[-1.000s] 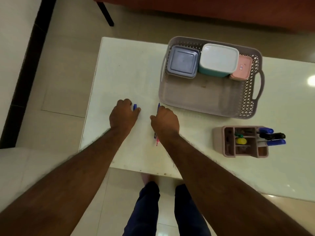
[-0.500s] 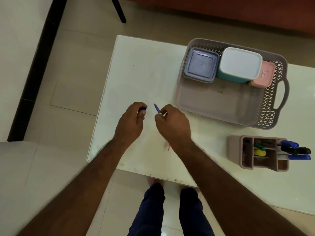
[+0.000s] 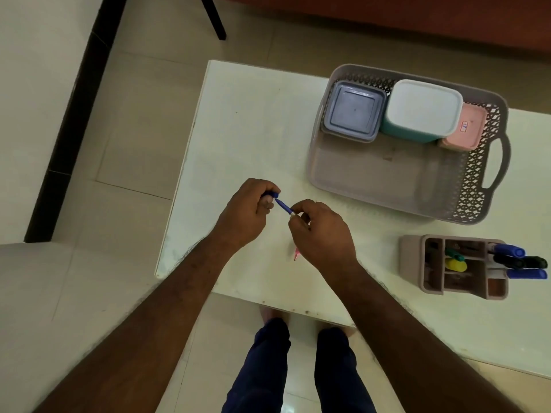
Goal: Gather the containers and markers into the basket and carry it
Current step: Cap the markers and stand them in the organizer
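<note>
**Both hands on a blue marker above the table**

A white table [image 3: 253, 120] with a smooth, faintly scuffed top fills the scene. On its far right part sits the basket [image 3: 474, 186], a grey plastic tray with rounded corners, lattice-cut walls and a loop handle at its right end. Three containers stand in a row along its far wall: a low square grey container [image 3: 353, 110] at the left, a taller teal container [image 3: 423, 110] with a white lid in the middle, and a pink container [image 3: 468, 129] at the right, partly hidden behind the teal one. The nearer half of the basket floor is bare.

Nearer, well apart from the basket, a beige organiser [image 3: 411, 257] lies on its side, its compartments holding markers whose blue and black caps point right, plus green and yellow ones.

Over the table's near left part, the left hand [image 3: 247, 210] curls around a blue cap [image 3: 272, 195]. The right hand [image 3: 322, 231] pinches a blue marker [image 3: 284, 207] between thumb and fingers; its long axis runs diagonally, tip toward the cap. A pink object [image 3: 295, 254] pokes out beneath the right hand.
</note>
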